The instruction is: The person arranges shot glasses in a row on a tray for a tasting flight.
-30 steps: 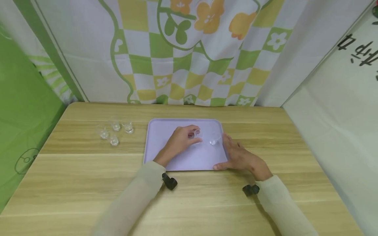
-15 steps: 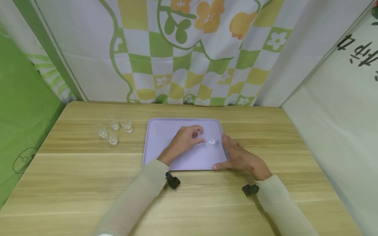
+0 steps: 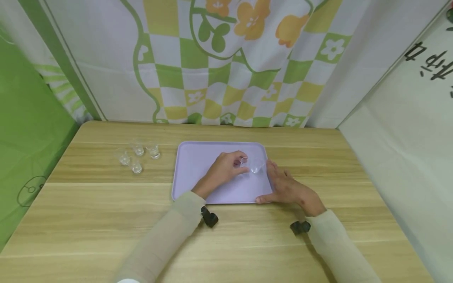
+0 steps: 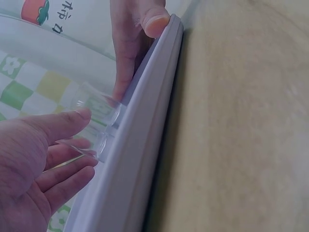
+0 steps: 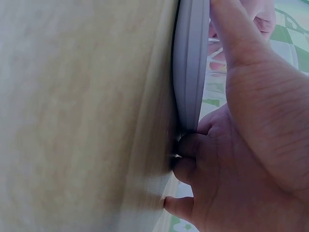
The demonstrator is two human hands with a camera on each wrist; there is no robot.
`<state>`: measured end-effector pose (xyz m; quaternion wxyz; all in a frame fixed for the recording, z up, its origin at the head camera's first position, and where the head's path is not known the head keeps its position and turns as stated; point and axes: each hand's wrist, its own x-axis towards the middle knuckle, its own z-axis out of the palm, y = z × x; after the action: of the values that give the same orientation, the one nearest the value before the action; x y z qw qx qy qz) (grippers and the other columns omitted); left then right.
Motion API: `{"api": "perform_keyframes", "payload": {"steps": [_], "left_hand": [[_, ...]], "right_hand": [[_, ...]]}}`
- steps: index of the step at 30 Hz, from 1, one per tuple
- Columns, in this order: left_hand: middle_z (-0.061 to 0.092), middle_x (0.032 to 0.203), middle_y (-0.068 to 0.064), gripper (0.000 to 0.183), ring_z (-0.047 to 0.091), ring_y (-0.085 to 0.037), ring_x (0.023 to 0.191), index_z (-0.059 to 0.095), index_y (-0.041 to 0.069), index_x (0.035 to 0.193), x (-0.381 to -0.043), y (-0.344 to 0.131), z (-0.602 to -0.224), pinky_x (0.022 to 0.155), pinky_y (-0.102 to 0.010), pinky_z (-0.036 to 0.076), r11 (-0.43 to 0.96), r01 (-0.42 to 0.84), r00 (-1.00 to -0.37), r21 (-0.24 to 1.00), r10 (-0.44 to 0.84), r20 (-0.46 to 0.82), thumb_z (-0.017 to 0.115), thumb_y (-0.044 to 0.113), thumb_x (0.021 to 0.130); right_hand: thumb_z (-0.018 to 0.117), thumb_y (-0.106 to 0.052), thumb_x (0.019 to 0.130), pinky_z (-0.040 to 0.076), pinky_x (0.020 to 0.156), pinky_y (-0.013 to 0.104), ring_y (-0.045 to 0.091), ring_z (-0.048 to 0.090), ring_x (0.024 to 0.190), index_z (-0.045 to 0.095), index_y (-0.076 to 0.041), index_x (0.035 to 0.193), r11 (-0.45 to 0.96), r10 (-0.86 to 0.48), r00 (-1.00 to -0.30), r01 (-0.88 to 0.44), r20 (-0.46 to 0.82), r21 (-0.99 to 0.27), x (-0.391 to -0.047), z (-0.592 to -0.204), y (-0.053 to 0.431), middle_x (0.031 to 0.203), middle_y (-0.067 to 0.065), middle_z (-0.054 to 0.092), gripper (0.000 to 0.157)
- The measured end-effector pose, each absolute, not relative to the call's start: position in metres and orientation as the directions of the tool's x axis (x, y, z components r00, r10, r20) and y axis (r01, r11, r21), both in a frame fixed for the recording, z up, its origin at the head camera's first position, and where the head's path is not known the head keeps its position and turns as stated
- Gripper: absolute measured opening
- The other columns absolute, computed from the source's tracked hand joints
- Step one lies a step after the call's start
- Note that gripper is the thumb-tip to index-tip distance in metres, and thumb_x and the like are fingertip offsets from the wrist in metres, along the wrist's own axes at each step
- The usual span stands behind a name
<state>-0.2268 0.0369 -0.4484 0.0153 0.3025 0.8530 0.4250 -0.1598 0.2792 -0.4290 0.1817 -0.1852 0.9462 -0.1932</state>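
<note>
My left hand (image 3: 223, 168) reaches over a pale purple tray (image 3: 194, 165) and holds a small clear cup (image 3: 244, 161) between thumb and fingers. In the left wrist view this cup stands upright, its base close to the tray surface. A second clear cup (image 3: 256, 166) sits right beside it, near the tray's right edge. My right hand (image 3: 287, 188) rests against that edge with its fingers stretched along the side. The right thumb (image 4: 157, 23) lies at the tray's front right corner. In the right wrist view, the right fingertips (image 5: 188, 145) meet the tray's side close to the tabletop.
Several more clear cups (image 3: 137, 167) stand grouped on the wooden table (image 3: 247, 251), left of the tray. A checked curtain (image 3: 226, 78) hangs along the table's back edge. Green fabric (image 3: 28, 129) is at the left, and a white sheet with writing (image 3: 400, 129) at the right.
My left hand has moved right across the tray with its cup, which now sits close beside the second cup. The right hand stays at the tray's edge.
</note>
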Motion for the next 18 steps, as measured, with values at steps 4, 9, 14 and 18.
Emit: {"api": "perform_keyframes", "payload": {"steps": [4,9,14,18], "left_hand": [[0.074,0.106,-0.007,0.032,0.071,-0.021,0.099,0.071,0.007,0.115,-0.2257,0.0374,-0.4479,0.089,-0.029,0.057,0.456,0.492,-0.82,0.741,0.528,0.22,0.083,0.023,0.09],[0.075,0.108,-0.01,0.037,0.071,-0.023,0.101,0.069,0.008,0.12,-0.2246,0.0369,-0.4486,0.091,-0.033,0.057,0.469,0.472,-0.829,0.747,0.525,0.194,0.082,0.025,0.091],[0.073,0.118,-0.011,0.05,0.07,-0.024,0.107,0.065,0.008,0.132,-0.2233,0.036,-0.4517,0.095,-0.035,0.056,0.486,0.455,-0.833,0.746,0.529,0.163,0.083,0.028,0.089],[0.072,0.121,-0.012,0.053,0.069,-0.025,0.111,0.064,0.007,0.133,-0.2215,0.0353,-0.4501,0.098,-0.038,0.055,0.48,0.468,-0.829,0.742,0.529,0.181,0.084,0.028,0.088]], "right_hand": [[0.077,-0.065,0.083,0.004,0.118,0.071,0.047,-0.002,0.153,-0.008,0.012,0.157,0.859,-0.415,-0.866,-0.273,-0.278,-0.433,-0.1595,-0.429,0.2793,0.165,0.034,-0.003,0.137],[0.076,-0.067,0.082,0.004,0.118,0.07,0.045,-0.002,0.153,-0.008,0.012,0.157,0.861,-0.416,-0.865,-0.275,-0.282,-0.428,-0.1607,-0.4291,0.279,0.165,0.032,-0.004,0.138],[0.077,-0.067,0.081,0.004,0.118,0.071,0.046,-0.002,0.153,-0.009,0.011,0.157,0.858,-0.417,-0.864,-0.272,-0.282,-0.435,-0.1611,-0.4292,0.2796,0.165,0.032,-0.003,0.138],[0.077,-0.067,0.081,0.003,0.118,0.07,0.045,-0.003,0.153,-0.009,0.011,0.157,0.861,-0.413,-0.864,-0.267,-0.288,-0.433,-0.161,-0.4289,0.2804,0.166,0.032,-0.004,0.139]]}}
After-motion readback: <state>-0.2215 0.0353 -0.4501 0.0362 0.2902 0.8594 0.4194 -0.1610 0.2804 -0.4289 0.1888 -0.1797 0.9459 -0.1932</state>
